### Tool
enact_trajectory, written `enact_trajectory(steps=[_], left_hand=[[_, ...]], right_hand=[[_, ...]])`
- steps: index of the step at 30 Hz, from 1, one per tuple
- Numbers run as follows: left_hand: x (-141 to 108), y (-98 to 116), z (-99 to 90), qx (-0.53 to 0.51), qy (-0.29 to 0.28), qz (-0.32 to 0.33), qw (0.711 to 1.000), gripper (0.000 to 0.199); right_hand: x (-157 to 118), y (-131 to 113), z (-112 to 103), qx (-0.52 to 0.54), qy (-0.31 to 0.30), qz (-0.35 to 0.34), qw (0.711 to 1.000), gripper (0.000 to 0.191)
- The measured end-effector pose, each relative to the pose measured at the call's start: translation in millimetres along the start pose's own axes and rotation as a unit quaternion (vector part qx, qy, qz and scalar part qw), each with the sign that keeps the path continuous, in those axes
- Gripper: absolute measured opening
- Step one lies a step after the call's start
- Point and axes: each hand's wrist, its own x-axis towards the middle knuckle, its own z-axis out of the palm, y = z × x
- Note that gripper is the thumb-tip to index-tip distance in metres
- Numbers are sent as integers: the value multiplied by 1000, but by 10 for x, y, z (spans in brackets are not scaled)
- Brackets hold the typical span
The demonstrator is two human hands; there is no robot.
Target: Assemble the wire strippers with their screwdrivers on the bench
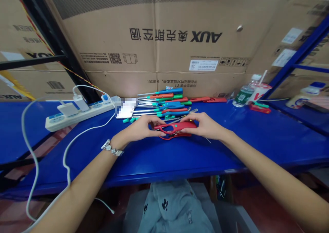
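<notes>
Between my two hands is the red shell half [180, 126] of a long-neck gas lighter, just above the blue tabletop. My left hand [144, 126] pinches its narrow end, by the loop-shaped opening. Thumb and fingers of my right hand [203, 125] grip the wider end. Directly under it lies a second red shell part [172, 136], partly covered by the first; whether the two touch I cannot tell. Just beyond my hands is a pile of long-neck lighters [168, 105] in blue, green and red with metal stems. Small green pieces [125, 120] lie near my left hand.
A white power strip [77, 114] with plugs and trailing white cables is at left. Red shell pieces [208, 99] lie behind. A plastic bottle [243, 94] and a cup with a straw [259, 90] stand at right. Large cardboard boxes [164, 54] form the back.
</notes>
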Motion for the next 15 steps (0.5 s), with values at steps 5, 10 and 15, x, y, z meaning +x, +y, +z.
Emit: enact_trajectory(steps=[5,10,15], left_hand=[[-3,10,-16,17,33,9,999,33],[26,-38,-64,93,102,39,990,29],[45,-157,-96,124,142,4,982,28]], right_hand=[[-3,10,81,-8,21,6,1000,24],[103,53,181,11,56,-1,998,26],[353,140,254,-45,58,12,997,37]])
